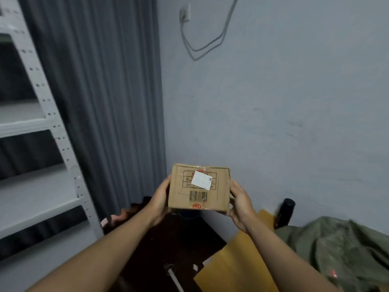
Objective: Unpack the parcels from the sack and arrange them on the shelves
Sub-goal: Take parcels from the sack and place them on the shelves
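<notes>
Both bare forearms reach in from the bottom edge toward a small brown cardboard parcel, sealed with tape and carrying a white paper label, a printed table and a barcode on the face turned to the camera. It is held in the air in front of the grey wall, near the room's corner, clear of any surface. Left hand presses against the box's left side with its fingers wrapped round toward the hidden underside; right hand clamps the right side, thumb along the near edge and fingers curled behind. Judging by its sharp corners and flat faces, the carton looks stiff and should keep its shape under a firm squeeze; its modest size suggests it is light, though the contents are unknown. Opposite side walls, as now, look like the safest hold, since the taped surfaces may be slick. Below and to the right lies the crumpled olive-green fabric sack, beside a flat yellow-brown sheet of cardboard and a dark cylindrical object standing near the wall. White perforated metal shelving stands well to the left, beside a grey pleated curtain.
</notes>
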